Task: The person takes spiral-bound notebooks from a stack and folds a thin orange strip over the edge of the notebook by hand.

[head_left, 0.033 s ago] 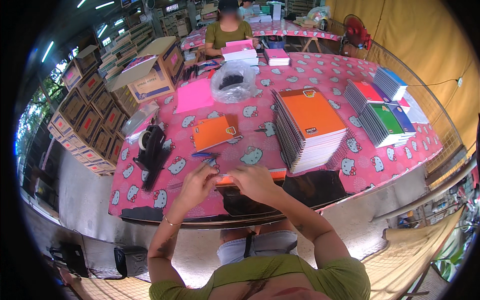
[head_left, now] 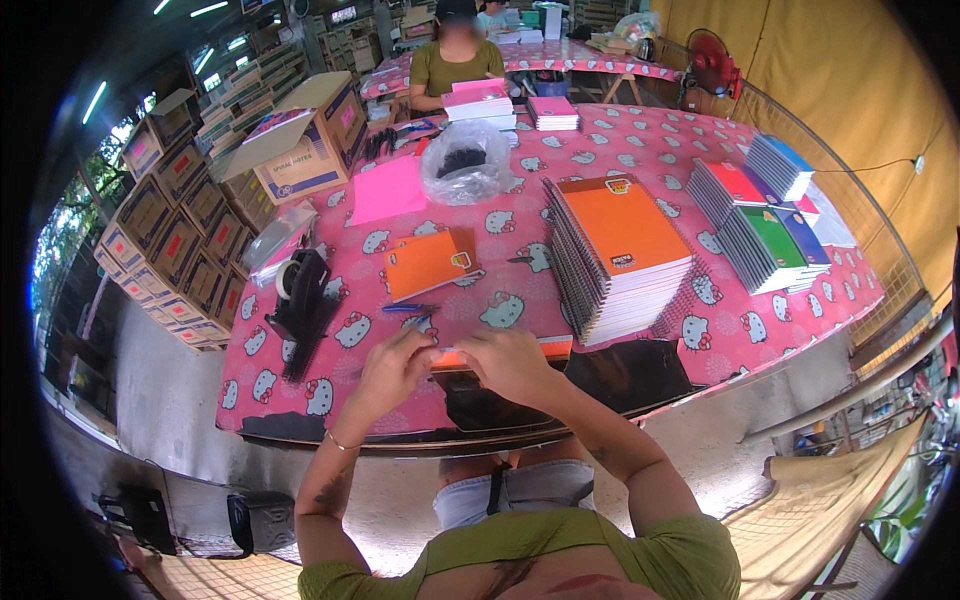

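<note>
well left of the tall orange notebook stack point(head_left: 625, 230) stands a black tape dispenser point(head_left: 299, 292); nearer it, still left, lie an orange cover point(head_left: 425, 268) and a blue pen point(head_left: 408, 309). just left of the stack's near end, the left hand point(head_left: 397, 362) and right hand point(head_left: 508, 364) curl fingers on an orange-edged notebook point(head_left: 557, 348); i cannot tell whether either grips. right of the stack: smaller notebooks point(head_left: 768, 245).

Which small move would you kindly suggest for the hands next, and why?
Perhaps slide the right hand a little rightward along the orange notebook, for steadiness: its right end shows uncovered, while the left hand sits close beside the right near its left end.
</note>
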{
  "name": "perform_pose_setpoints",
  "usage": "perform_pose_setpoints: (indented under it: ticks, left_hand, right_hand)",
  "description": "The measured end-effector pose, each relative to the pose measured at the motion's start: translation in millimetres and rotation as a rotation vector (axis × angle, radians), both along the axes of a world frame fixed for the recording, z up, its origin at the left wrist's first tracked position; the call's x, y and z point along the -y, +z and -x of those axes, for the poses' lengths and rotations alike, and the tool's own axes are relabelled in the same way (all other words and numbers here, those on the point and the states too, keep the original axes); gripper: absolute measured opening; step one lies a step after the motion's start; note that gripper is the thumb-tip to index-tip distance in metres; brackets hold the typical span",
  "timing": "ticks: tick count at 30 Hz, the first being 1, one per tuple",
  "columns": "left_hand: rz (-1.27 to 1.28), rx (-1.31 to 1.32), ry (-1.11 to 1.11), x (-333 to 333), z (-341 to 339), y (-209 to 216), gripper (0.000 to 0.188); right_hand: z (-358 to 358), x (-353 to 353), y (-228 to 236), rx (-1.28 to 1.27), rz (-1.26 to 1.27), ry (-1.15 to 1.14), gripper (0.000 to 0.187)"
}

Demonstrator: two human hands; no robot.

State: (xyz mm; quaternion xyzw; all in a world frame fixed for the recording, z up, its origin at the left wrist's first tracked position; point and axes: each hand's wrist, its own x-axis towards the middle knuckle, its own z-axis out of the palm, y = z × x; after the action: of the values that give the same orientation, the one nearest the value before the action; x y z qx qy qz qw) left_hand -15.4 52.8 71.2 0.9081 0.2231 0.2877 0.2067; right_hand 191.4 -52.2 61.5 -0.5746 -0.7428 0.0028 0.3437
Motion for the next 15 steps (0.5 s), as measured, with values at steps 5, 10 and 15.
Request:
perform_pose_setpoints:
  ticks: [5,10,15]
  left_hand:
    - [0.014,0.029,-0.015,6,-6,4,0.02]
    - [0.068,0.013,-0.067,-1,1,2,0.022]
    - [0.065,0.027,-0.092,-1,-2,5,0.022]
  right_hand:
    - [-2,-1,-3,0.031,0.015,0.002,0.013]
    - [-2,-2,7,0.029,0.066,0.039,0.011]
    - [-2,-6,9,0.025,0.109,0.059,0.012]
